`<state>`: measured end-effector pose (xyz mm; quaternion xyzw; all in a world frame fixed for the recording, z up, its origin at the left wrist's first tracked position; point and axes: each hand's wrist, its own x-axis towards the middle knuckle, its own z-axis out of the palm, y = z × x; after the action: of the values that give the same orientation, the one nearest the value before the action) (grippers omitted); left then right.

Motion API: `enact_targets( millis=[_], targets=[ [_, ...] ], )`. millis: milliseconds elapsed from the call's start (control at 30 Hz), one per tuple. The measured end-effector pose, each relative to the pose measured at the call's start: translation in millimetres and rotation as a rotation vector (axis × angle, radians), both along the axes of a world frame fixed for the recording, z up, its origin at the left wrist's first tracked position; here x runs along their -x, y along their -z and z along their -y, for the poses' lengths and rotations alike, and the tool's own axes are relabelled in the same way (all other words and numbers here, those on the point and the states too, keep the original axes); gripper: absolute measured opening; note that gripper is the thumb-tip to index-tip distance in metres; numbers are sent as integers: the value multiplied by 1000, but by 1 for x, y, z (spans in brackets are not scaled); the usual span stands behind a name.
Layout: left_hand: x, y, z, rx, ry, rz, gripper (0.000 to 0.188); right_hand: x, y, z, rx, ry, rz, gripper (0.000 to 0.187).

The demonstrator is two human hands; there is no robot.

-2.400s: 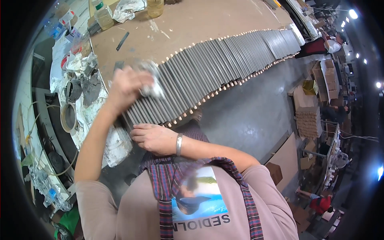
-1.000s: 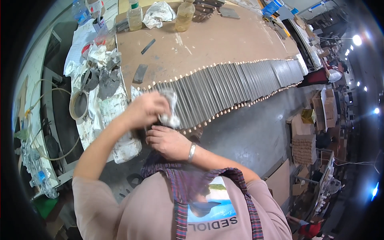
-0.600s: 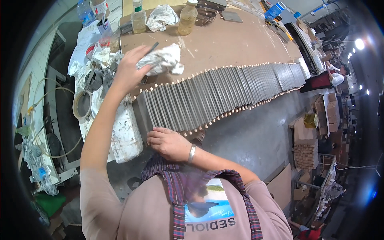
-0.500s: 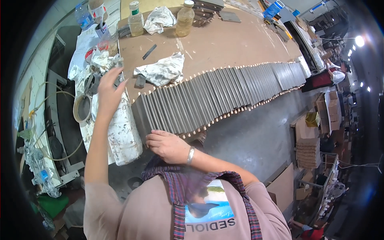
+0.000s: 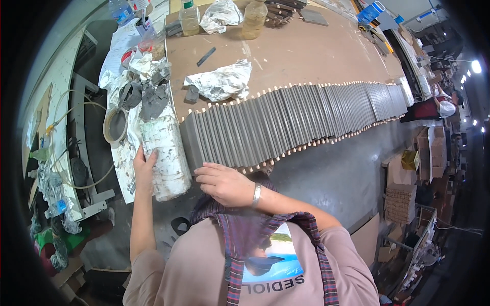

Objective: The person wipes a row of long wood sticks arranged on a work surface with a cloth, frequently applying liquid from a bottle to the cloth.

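A long row of dark grey flat panels (image 5: 286,120) lies overlapped on the brown table, with pale wooden pegs showing along both sides. At the row's near left end, my right hand (image 5: 223,184) has its fingers curled together on the edge of the end panel (image 5: 192,145). The fingertips' undersides are hidden. My left hand (image 5: 144,168) is beside a paint-smeared white block (image 5: 162,166), its thumb and forefinger apart and nothing visible between them. Above that hand lie dark scraps (image 5: 154,102) and a roll of tape (image 5: 115,125).
A crumpled white cloth (image 5: 222,81) and a thin dark strip (image 5: 206,56) lie beyond the row. Bottles of yellowish liquid (image 5: 254,20) stand farther back. Stacked cardboard (image 5: 399,204) is at the right, and another person (image 5: 434,108) is past the table's far right end.
My left hand has come down toward me from above the dark scraps to the white block's side. My right hand stays at the row's end. The whole view has shifted slightly.
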<state>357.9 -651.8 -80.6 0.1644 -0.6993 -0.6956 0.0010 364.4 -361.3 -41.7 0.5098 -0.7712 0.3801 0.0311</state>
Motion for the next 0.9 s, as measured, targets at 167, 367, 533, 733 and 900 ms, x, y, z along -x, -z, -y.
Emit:
enact_targets(
  millis=[167, 367, 533, 733, 900],
  targets=[
    [-3, -10, -15, -71, -33, 20, 58, 3, -2, -4, -24, -3, 64, 13],
    [-6, 9, -7, -25, -86, -44, 54, 5, -6, -3, -60, -37, 47, 13],
    [0, 10, -3, 227, -12, -58, 52, 6, -24, -12, -47, -33, -28, 15],
    [-4, 5, -10, 1000, -61, -237, 56, 12, -55, -89, 59, 350, -110, 20],
    [8, -59, -73, 777, 62, -336, 52, -9, -45, -207, 120, 916, 79, 20]
  ],
)
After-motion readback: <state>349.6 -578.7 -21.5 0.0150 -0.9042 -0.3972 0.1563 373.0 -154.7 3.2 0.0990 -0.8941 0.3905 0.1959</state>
